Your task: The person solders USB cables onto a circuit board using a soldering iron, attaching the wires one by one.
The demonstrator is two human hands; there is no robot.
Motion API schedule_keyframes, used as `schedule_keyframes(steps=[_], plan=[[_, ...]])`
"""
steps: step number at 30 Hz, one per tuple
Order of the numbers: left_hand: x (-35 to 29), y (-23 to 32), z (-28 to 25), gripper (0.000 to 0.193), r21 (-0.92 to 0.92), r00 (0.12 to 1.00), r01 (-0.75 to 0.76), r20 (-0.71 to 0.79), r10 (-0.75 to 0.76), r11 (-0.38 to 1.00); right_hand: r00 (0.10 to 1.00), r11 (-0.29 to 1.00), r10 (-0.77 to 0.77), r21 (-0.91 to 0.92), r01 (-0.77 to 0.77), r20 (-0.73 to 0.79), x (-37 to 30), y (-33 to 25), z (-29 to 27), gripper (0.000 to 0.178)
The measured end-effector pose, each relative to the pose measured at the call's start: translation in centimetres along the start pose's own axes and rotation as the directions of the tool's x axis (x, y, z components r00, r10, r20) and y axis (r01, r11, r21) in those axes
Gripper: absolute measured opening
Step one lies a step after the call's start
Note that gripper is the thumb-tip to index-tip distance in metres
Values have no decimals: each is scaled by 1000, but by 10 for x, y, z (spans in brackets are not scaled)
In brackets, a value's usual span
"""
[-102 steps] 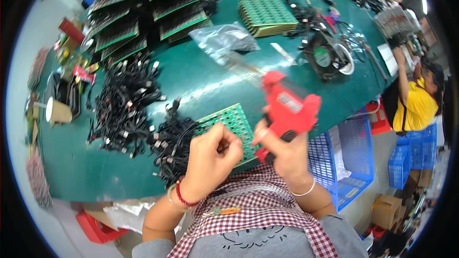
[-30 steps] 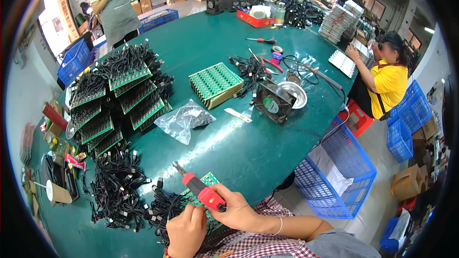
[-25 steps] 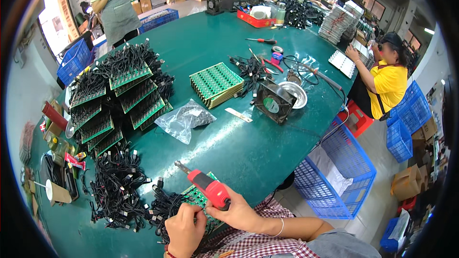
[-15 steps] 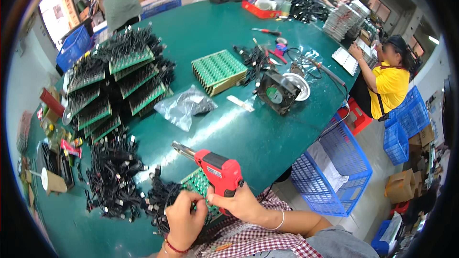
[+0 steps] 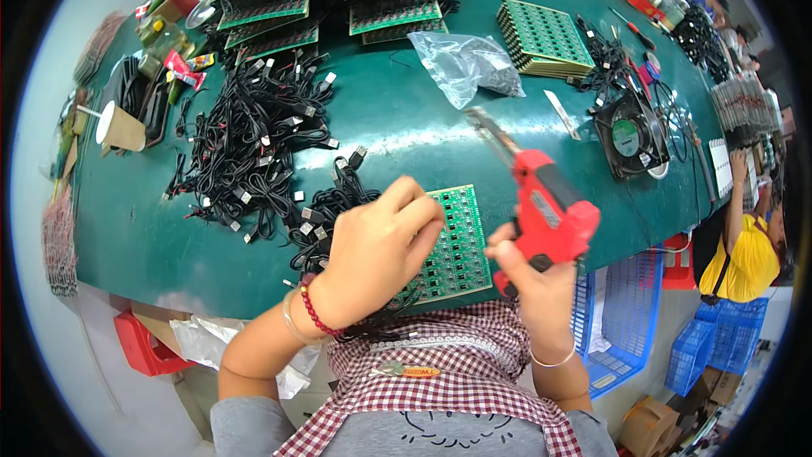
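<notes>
My right hand grips a red soldering gun by its handle, its metal tip pointing away from me over the table. Under and beside my left hand lies a green circuit board panel with rows of small parts. The left fingers are pinched together above the panel's left edge; what they hold, if anything, is hidden. Just left of that hand is a small bunch of black USB cables, some reaching the panel. A bigger heap of black cables spreads farther left.
Stacked boards with cables stand at the back. A plastic bag, a pile of bare panels and a fan lie beyond the gun. A paper cup stands at left. A blue crate is below the table's right edge.
The view has swung left and down. My right hand has drawn the soldering gun away from my left hand, to the right. The left fingers remain pinched by the panel.
</notes>
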State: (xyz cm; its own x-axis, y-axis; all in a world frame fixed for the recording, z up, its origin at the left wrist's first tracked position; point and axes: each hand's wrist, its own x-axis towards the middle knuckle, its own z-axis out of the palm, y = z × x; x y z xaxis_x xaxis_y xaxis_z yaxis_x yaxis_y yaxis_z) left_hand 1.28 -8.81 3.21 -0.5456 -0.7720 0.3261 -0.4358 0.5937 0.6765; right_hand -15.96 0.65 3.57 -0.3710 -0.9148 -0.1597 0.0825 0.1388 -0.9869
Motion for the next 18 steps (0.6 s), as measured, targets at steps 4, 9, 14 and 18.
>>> schedule_keyframes(steps=[4, 9, 14, 18], plan=[[15, -2, -6, 8, 184, 997, -78, 19, 76, 980, 988, 996, -84, -44, 79, -132, -13, -3, -28, 43], [18, -26, 15, 7, 210, 970, -124, 230, 74, 970, 997, 995, -73, -67, 71, -40, -30, 19, -73, 42], [26, -44, 23, 8, 251, 960, -130, 274, 58, 959, 996, 999, 44, 27, -42, -78, -44, 43, -78, 37], [27, -48, 31, 9, 293, 953, -163, 292, 74, 942, 993, 994, 101, 36, -99, -64, -50, 59, -73, 32]])
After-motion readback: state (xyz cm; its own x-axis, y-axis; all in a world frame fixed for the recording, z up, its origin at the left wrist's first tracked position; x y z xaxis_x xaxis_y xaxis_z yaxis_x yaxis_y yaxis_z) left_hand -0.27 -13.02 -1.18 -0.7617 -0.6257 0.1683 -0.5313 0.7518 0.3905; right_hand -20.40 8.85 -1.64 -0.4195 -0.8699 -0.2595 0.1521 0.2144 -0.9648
